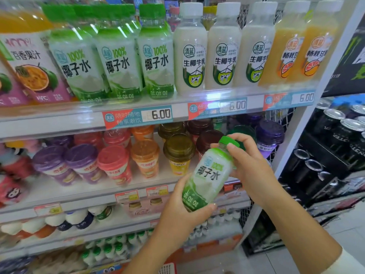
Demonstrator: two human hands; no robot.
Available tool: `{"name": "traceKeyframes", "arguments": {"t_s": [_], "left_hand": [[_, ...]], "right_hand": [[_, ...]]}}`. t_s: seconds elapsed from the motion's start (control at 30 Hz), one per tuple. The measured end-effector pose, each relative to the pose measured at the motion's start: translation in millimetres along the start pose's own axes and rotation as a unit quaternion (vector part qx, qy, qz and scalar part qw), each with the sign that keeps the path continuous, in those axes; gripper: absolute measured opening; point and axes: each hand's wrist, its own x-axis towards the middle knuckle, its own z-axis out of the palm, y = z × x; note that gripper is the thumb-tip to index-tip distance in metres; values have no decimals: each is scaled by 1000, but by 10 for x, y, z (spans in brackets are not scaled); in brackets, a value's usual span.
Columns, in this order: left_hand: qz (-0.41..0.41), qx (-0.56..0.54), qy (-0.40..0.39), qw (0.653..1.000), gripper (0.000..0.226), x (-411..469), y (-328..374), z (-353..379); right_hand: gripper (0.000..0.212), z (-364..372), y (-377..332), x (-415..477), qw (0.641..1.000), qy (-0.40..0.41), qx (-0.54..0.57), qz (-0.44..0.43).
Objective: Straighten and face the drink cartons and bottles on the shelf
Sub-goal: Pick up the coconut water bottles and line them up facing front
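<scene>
While our left hand (177,214) curls round the bottle (207,175) base and right hand (252,169) fingers (241,153) pinch its cap, tilted before the cups (146,157), a slack grip could drop it onto them.

White post (298,123) frames shelf unit's (59,120) R side. L of post: wire mesh back (280,115). R of post: black can rack (325,165). Below post: pale tile floor (343,232).

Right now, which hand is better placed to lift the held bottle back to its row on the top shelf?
Probably the left hand: it wraps the coconut water bottle round its base, and the matching green-capped row stands up and to the left. The right hand only grips the cap end.
</scene>
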Motion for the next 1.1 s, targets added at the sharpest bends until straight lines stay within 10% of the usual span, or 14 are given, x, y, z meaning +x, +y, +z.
{"name": "traceKeyframes", "arguments": {"t_s": [0.17, 0.43, 0.8, 1.1], "left_hand": [[63, 95, 26, 993, 79, -48, 6, 6], [-69, -171, -116, 976, 57, -33, 21, -156], [108, 212, 67, 969, 88, -76, 60, -106], [10, -21, -61, 998, 56, -83, 233, -245]], "right_hand": [[30, -16, 4, -23, 998, 48, -46, -15], [35, 13, -6, -64, 998, 6, 58, -3], [25, 92, -113, -50, 996, 43, -76, -24], [32, 75, -113, -26, 1000, -12, 15, -19]]}}
